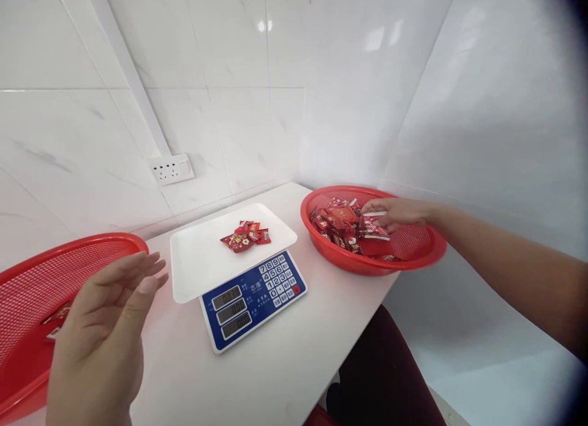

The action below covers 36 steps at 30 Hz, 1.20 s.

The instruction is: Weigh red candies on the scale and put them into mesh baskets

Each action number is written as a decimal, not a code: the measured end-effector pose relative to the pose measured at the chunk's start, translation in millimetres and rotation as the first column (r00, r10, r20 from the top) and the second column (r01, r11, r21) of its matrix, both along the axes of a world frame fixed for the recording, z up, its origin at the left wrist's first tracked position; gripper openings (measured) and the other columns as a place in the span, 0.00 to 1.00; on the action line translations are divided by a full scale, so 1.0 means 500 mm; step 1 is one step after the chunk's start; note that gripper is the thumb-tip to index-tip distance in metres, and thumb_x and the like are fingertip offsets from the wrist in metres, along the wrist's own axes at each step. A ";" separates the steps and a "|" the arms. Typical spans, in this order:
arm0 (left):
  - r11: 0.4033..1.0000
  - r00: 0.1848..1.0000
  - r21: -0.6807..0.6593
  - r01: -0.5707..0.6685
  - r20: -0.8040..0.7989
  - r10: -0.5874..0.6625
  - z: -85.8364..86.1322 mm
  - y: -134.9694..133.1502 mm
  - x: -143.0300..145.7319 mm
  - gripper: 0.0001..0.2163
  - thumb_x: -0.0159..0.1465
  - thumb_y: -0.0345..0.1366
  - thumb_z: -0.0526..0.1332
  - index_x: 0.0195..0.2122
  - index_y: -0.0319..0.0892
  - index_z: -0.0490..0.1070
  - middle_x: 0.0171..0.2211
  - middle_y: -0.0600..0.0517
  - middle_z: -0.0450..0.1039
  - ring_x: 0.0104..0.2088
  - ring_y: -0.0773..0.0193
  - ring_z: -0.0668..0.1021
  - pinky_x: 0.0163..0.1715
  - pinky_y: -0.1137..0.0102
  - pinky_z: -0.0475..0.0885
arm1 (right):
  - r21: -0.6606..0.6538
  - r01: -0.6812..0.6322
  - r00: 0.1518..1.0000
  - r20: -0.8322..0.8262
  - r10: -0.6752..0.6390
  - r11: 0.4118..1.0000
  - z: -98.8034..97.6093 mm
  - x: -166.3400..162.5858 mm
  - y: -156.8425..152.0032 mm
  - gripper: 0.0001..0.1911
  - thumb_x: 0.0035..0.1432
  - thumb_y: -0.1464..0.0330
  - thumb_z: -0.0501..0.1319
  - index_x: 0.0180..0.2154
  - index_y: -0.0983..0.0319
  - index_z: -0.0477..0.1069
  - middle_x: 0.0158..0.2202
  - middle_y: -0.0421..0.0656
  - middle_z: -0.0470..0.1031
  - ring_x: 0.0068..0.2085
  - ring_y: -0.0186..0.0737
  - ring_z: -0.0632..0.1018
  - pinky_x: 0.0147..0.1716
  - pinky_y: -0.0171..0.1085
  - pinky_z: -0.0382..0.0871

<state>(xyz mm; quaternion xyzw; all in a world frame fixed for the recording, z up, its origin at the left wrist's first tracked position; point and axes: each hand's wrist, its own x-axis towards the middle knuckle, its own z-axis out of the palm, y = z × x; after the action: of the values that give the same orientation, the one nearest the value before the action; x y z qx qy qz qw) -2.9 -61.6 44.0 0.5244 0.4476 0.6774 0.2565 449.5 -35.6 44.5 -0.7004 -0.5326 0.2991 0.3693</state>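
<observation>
My left hand (103,328) hovers open, fingers stretched out and empty, beside a red mesh basket (68,254) at the left. My right hand (395,213) reaches into another red mesh basket (413,254) at the right, fingers curled down on a heap of red wrapped candies (344,227); what they grip is hidden. Between the baskets stands a digital scale (252,297) with a blue keypad panel. Its white weighing tray (202,257) carries a small pile of red candies (245,235).
The white countertop (285,358) fits into a corner of white tiled walls. A wall socket (171,169) sits behind the scale. The left basket holds a few candies (57,319). A dark red stool seat (386,377) shows under the counter's front edge.
</observation>
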 end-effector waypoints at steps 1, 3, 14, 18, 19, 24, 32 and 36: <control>1.000 1.000 -0.003 0.002 -0.008 -0.002 -0.001 0.000 -0.001 0.12 0.54 0.40 0.67 0.40 0.49 0.74 0.41 0.53 0.74 0.42 0.57 0.76 0.49 0.57 0.71 | -0.045 -0.049 0.997 -0.060 0.046 0.998 0.009 -0.016 -0.001 0.14 0.45 0.72 0.59 0.37 0.62 0.73 0.23 0.35 0.69 0.23 0.26 0.69 0.24 0.27 0.65; 1.000 0.999 -0.002 0.018 -0.045 -0.018 -0.005 -0.001 -0.001 0.12 0.55 0.40 0.66 0.40 0.48 0.73 0.42 0.52 0.74 0.43 0.58 0.76 0.48 0.60 0.71 | -0.082 -0.147 0.976 -0.176 0.131 0.986 0.027 -0.054 -0.001 0.19 0.47 0.71 0.60 0.44 0.59 0.69 0.28 0.37 0.70 0.25 0.27 0.70 0.24 0.27 0.65; 0.835 0.854 -0.285 0.470 -0.093 -0.512 -0.045 -0.024 0.081 0.16 0.61 0.41 0.60 0.50 0.46 0.65 0.47 0.46 0.71 0.47 0.58 0.74 0.45 0.62 0.71 | 0.086 -0.553 0.675 -0.537 0.506 0.829 0.020 -0.384 -0.007 0.36 0.47 0.64 0.65 0.58 0.55 0.57 0.45 0.45 0.74 0.44 0.44 0.77 0.43 0.43 0.74; 0.792 0.833 -0.264 0.551 0.105 -0.544 -0.048 -0.020 0.090 0.13 0.60 0.42 0.61 0.43 0.42 0.67 0.40 0.47 0.74 0.37 0.62 0.77 0.38 0.66 0.72 | 0.147 -0.648 0.612 -0.484 0.626 0.747 0.004 -0.460 -0.013 0.37 0.50 0.59 0.63 0.60 0.55 0.56 0.50 0.47 0.72 0.51 0.49 0.73 0.51 0.49 0.70; 0.798 0.837 -0.255 0.546 0.133 -0.530 -0.047 -0.018 0.087 0.12 0.59 0.41 0.62 0.41 0.41 0.68 0.38 0.48 0.74 0.35 0.63 0.77 0.37 0.66 0.72 | 0.157 -0.657 0.618 -0.447 0.646 0.737 0.003 -0.469 -0.012 0.36 0.50 0.57 0.63 0.60 0.55 0.58 0.50 0.47 0.72 0.51 0.49 0.73 0.52 0.49 0.68; 0.863 0.899 -0.261 0.432 0.043 -0.437 -0.041 -0.013 0.070 0.09 0.57 0.36 0.63 0.38 0.42 0.71 0.33 0.51 0.74 0.32 0.65 0.75 0.37 0.67 0.71 | 0.111 -0.659 0.707 -0.247 0.663 0.744 0.001 -0.478 0.000 0.27 0.51 0.51 0.61 0.50 0.56 0.70 0.44 0.44 0.75 0.48 0.48 0.74 0.50 0.48 0.69; 0.880 0.904 -0.276 0.386 -0.075 -0.420 -0.043 -0.016 0.065 0.09 0.60 0.40 0.60 0.41 0.44 0.66 0.28 0.55 0.70 0.29 0.68 0.73 0.31 0.71 0.68 | 0.061 -0.657 0.672 -0.405 0.621 0.751 -0.014 -0.487 0.006 0.23 0.49 0.49 0.62 0.38 0.61 0.73 0.35 0.44 0.76 0.38 0.43 0.77 0.41 0.42 0.71; 0.950 0.952 -0.262 0.169 -0.204 -0.226 -0.038 -0.006 0.047 0.12 0.63 0.39 0.56 0.48 0.46 0.62 0.31 0.54 0.68 0.32 0.67 0.71 0.32 0.72 0.68 | 0.007 -0.568 0.749 -0.409 0.521 0.823 -0.021 -0.505 0.050 0.24 0.51 0.49 0.60 0.37 0.64 0.72 0.37 0.47 0.76 0.35 0.37 0.75 0.37 0.37 0.69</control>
<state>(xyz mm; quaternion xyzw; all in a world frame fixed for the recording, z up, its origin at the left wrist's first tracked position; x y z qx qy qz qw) 20.4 -64.5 25.1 0.6072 0.4984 0.5227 0.3313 196.8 -10.4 33.9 -0.4599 -0.6097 0.5588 0.3232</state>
